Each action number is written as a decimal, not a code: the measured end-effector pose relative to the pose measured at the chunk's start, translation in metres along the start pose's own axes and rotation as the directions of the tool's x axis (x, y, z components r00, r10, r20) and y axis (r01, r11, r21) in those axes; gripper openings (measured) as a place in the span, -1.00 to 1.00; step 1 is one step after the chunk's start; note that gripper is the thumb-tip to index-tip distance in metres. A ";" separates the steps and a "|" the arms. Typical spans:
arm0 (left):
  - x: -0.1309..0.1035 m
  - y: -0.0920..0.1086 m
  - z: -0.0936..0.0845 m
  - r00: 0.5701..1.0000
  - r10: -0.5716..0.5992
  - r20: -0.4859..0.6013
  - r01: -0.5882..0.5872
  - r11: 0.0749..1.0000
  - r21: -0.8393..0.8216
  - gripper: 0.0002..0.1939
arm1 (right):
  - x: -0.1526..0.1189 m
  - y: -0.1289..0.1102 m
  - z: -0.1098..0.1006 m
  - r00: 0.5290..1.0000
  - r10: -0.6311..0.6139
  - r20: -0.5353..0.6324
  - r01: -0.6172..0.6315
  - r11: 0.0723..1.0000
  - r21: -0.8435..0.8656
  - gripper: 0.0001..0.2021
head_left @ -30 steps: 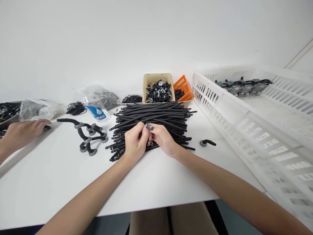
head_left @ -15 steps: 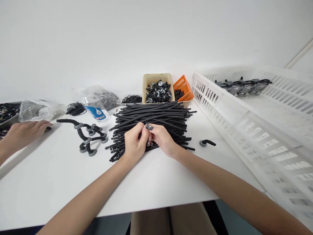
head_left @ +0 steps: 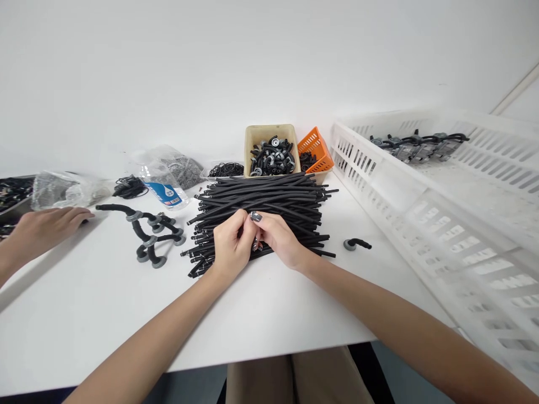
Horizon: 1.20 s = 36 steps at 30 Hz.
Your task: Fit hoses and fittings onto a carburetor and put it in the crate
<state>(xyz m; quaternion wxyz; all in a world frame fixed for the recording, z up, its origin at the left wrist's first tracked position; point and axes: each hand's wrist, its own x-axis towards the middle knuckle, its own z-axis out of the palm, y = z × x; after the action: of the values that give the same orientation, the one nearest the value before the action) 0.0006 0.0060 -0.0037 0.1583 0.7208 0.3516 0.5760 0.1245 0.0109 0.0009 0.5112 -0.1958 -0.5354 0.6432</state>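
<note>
My left hand (head_left: 231, 242) and my right hand (head_left: 278, 238) meet over the front of a wide pile of black tubes (head_left: 261, 196). Both are closed, fingertips pressed together, and whatever lies between them is hidden. Left of the pile, an assembly of black tubes with grey round fittings (head_left: 150, 241) rests on the white table (head_left: 269, 314). To the right lies one short black tube with a grey fitting (head_left: 350, 244).
Behind stand a beige bin of fittings (head_left: 251, 137) and an orange basket (head_left: 324, 160). A white crate (head_left: 404, 191) holds assemblies at right. A bottle (head_left: 166, 193) and plastic bags (head_left: 69, 191) lie left, near another person's hand (head_left: 48, 227).
My hands keep almost the same pose, with my right thumb turned slightly. The other person's hand at the left has shifted a little to the right.
</note>
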 end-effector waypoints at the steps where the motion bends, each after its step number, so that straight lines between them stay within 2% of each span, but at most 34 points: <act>1: 0.000 0.000 0.000 1.000 -0.002 0.000 0.002 1.000 0.000 -0.54 | 0.000 0.000 0.000 1.000 0.005 0.000 -0.005 1.000 0.001 -0.69; 20: -0.001 -0.003 0.000 0.999 -0.049 0.007 0.049 0.998 -0.048 -0.56 | -0.001 0.000 0.000 1.000 0.008 0.002 -0.008 1.000 -0.002 -0.68; 32: -0.001 -0.001 0.000 1.000 -0.019 0.004 0.019 0.999 -0.041 -0.57 | 0.000 0.002 -0.001 1.000 -0.013 0.002 0.013 1.000 -0.025 -0.67; 36: -0.001 -0.002 0.001 0.999 -0.032 -0.003 0.031 0.998 -0.057 -0.57 | 0.000 0.002 0.000 1.000 0.004 0.009 -0.004 1.000 -0.005 -0.74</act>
<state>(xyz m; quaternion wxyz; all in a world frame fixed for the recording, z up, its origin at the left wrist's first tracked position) 0.0005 0.0071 -0.0054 0.1870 0.7092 0.3468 0.5846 0.1239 0.0111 -0.0009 0.5069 -0.1953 -0.5390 0.6437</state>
